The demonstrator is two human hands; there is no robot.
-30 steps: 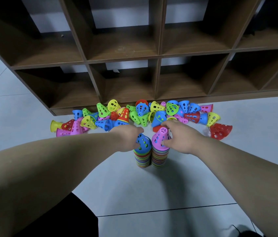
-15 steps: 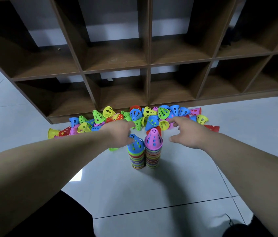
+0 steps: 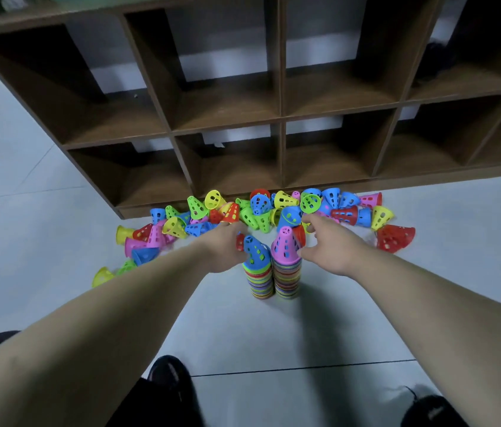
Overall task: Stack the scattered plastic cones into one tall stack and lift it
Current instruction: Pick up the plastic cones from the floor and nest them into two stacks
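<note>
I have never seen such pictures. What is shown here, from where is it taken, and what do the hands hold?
No machine here: a person works with two bare hands. The camera sits on the person's head and looks forward and down, so both arms enter from below. On the grey floor, before a wooden shelf unit, lie many loose cones of coloured plastic. Nearer stand two stacks side by side: a blue-topped stack and a pink-topped stack. The left hand seems to hold a red cone beside the blue top. The right hand reaches with spread fingers toward the pile and holds nothing visible.
</note>
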